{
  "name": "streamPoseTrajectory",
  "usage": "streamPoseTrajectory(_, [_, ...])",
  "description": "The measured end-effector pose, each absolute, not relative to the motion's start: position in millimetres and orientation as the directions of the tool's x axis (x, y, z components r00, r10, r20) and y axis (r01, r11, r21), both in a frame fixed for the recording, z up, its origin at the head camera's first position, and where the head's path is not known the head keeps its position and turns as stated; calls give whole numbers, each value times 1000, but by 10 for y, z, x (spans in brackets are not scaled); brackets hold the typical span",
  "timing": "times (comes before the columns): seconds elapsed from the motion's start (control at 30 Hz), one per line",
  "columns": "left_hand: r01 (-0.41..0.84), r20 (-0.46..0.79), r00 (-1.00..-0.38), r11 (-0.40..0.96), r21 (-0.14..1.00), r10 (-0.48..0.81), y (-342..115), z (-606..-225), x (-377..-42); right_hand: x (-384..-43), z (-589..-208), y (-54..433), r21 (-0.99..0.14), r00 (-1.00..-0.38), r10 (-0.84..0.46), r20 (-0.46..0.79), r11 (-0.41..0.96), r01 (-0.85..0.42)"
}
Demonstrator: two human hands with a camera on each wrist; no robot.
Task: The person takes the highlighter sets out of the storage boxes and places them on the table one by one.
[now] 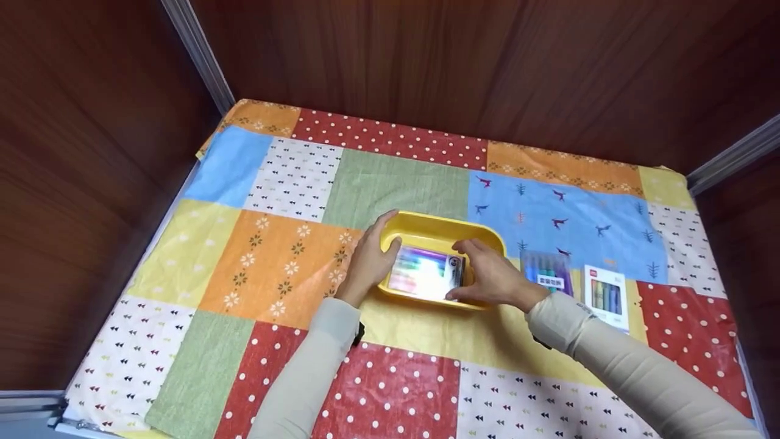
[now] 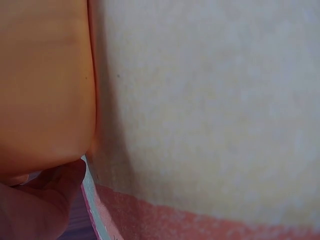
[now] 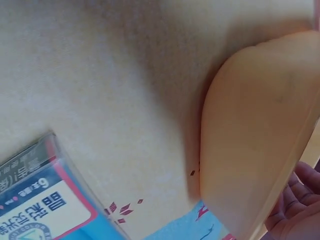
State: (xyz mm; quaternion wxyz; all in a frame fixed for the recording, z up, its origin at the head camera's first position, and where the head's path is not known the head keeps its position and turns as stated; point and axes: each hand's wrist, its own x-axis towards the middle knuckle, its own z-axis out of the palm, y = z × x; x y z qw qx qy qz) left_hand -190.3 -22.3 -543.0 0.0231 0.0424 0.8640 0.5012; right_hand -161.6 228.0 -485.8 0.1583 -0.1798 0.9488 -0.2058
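A yellow plastic bin (image 1: 436,222) stands on the patchwork cloth, and inside it lies a clear pack of coloured pens (image 1: 420,272), its cover glaring with light. At the bin's left end, my left hand (image 1: 372,259) grips the rim, thumb over the inner side. My right hand (image 1: 492,274) reaches in over the right end; its thumb and fingers span the pack's right end at the near and far corners. Bent fingers (image 3: 295,205) show past the bin's wall (image 3: 255,120) in the right wrist view. The left wrist view has the bin's side (image 2: 45,85) with a fingertip against its edge.
Right of the bin lie a purple-blue clear pen pack (image 1: 547,273) and a white box of pens (image 1: 606,297). The patchwork cloth (image 1: 396,189) covers the table. Dark wood panels (image 1: 390,67) stand behind and at both sides.
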Motion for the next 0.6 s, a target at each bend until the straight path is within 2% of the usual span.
streamPoseTrajectory(0.6, [38,-9,-996,499,866,91,-217,-5415,-1902,-1672,-4849,2184,-350,-880,-384,-279,894,-279])
